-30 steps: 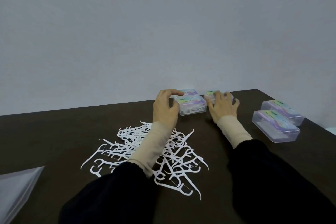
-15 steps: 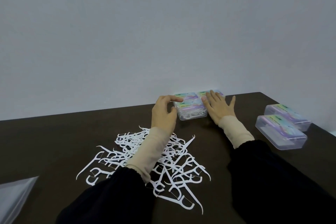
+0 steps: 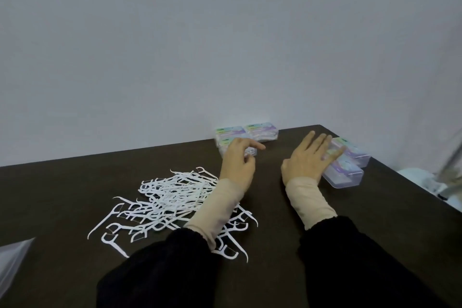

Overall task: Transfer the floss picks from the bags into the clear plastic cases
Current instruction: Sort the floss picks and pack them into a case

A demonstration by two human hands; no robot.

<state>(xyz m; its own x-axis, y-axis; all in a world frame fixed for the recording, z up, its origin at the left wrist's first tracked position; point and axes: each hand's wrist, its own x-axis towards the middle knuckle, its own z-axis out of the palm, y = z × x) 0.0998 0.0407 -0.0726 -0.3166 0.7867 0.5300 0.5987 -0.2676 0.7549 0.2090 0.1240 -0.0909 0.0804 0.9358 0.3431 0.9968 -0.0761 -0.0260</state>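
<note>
A loose pile of white floss picks [image 3: 172, 195] lies on the dark table [image 3: 62, 182], partly under my left forearm. Three filled clear cases with coloured labels [image 3: 261, 130] stand together at the far edge by the wall. My left hand [image 3: 237, 165] hovers in front of the nearest of them, fingers loosely curled, holding nothing. My right hand [image 3: 310, 160] is spread flat, its fingertips over the left end of two empty clear cases [image 3: 347, 172] at the right. Whether it touches them I cannot tell.
An empty clear plastic bag [image 3: 12, 262] lies at the table's left front corner. The table's right edge runs diagonally past the empty cases, with pale objects [image 3: 420, 177] beyond it. A plain wall stands right behind the table.
My right hand left the filled cases and swung right over the empty cases. My left hand let go of the near filled case and drew back a little.
</note>
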